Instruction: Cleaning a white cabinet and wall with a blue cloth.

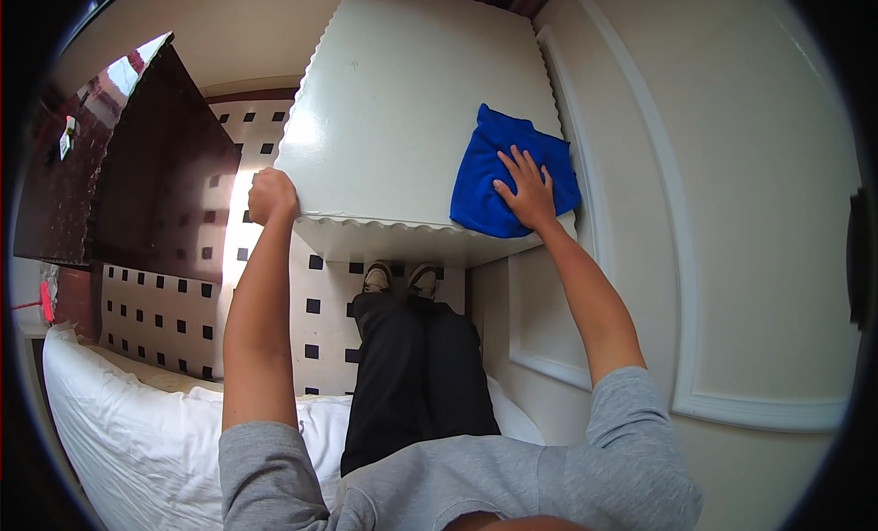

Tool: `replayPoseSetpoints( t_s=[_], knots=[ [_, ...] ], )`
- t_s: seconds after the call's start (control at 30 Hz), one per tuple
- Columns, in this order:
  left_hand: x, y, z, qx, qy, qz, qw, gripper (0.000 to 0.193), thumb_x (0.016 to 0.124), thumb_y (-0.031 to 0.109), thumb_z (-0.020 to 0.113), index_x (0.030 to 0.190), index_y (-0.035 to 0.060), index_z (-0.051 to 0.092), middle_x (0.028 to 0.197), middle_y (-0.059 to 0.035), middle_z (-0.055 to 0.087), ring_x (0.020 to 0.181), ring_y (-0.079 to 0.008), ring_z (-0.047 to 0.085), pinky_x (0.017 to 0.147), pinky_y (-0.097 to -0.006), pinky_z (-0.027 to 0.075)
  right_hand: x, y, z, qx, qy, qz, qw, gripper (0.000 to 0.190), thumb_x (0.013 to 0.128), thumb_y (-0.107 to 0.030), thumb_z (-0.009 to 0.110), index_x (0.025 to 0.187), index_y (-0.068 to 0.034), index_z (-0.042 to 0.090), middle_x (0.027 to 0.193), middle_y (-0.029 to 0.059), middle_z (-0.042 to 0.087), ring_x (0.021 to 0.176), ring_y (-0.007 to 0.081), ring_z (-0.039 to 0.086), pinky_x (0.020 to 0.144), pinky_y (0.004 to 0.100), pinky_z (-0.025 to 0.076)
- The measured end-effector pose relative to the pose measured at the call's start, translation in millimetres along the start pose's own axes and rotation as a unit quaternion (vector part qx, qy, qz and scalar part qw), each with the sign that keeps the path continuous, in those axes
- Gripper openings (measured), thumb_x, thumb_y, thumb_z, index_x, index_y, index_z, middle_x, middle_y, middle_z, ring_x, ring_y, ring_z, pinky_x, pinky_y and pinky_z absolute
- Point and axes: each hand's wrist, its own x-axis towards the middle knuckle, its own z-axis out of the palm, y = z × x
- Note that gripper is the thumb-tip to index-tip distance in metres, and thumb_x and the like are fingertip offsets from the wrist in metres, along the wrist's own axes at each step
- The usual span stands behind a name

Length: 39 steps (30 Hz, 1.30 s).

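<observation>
In front of me stands a white table with a scalloped edge and a glossy top. My left hand is curled at its near left corner; the fingertips are hidden. A blue cloth lies spread at the near right of the tabletop, one part lapping over the front edge. Flat on this cloth rests my right hand, palm down with the fingers spread.
A panelled white wall runs along the right. To the left is a dark glossy wooden cabinet with small items on top. White bedding lies behind me, over a floor with black squares.
</observation>
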Motion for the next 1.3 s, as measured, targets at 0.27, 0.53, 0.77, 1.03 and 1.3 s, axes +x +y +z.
replayPoseSetpoints(
  t_s=[0.27,0.53,0.77,1.03,1.3],
  knots=[
    [-3.9,-7.3,-2.3,0.027,0.051,0.045,0.997,0.056,0.099,0.033,0.031,0.082,-0.0011,0.072,0.085,-0.0218,0.071,0.082,-0.0405,0.07,0.073,-0.049,0.055,102.9,31.5,23.0,-0.03,-0.002,0.121,0.992,0.062,0.094,-0.056,0.045,0.149,-0.031,0.034,0.159,0.0018,0.026,0.147,0.0238,0.021,0.115,0.0585,0.015],
    [-14.8,8.2,-4.6,0.049,0.044,0.041,0.997,0.052,0.099,0.03,0.033,0.078,0.0029,0.072,0.078,-0.0178,0.071,0.075,-0.0357,0.07,0.067,-0.0446,0.056,251.3,-30.9,44.9,-0.052,-0.031,0.269,0.961,0.07,0.095,-0.058,0.027,0.154,-0.019,0.024,0.161,0.0048,0.017,0.147,0.0359,0.016,0.112,0.0684,0.011],
    [-17.6,6.4,5.5,0.04,0.036,0.014,0.998,0.054,0.1,0.033,0.032,0.08,0.0029,0.073,0.082,-0.0184,0.072,0.079,-0.0356,0.071,0.069,-0.0451,0.056,249.5,-192.9,66.8,0.012,-0.011,-0.083,0.996,0.07,0.094,-0.056,0.037,0.151,-0.017,0.031,0.16,0.0038,0.023,0.148,0.0262,0.018,0.116,0.0605,0.011],
    [2.0,-6.5,-8.9,0.031,0.067,0.01,0.997,0.057,0.099,0.034,0.031,0.082,-0.001,0.073,0.086,-0.0214,0.071,0.083,-0.0381,0.07,0.072,-0.0464,0.056,74.1,-149.3,21.7,0.066,-0.024,-0.256,0.964,0.066,0.093,-0.054,0.045,0.148,-0.02,0.036,0.157,0.0056,0.028,0.146,0.0238,0.024,0.118,0.0514,0.013],
    [-6.3,3.4,-0.6,0.002,0.031,0.039,0.999,0.059,0.099,0.036,0.028,0.087,-0.0029,0.072,0.093,-0.0239,0.071,0.091,-0.0415,0.068,0.078,-0.0493,0.055,69.6,31.1,13.3,-0.005,0.032,0.168,0.985,0.065,0.094,-0.051,0.045,0.149,-0.018,0.034,0.157,0.0062,0.029,0.146,0.0234,0.023,0.117,0.0531,0.015]
  ],
)
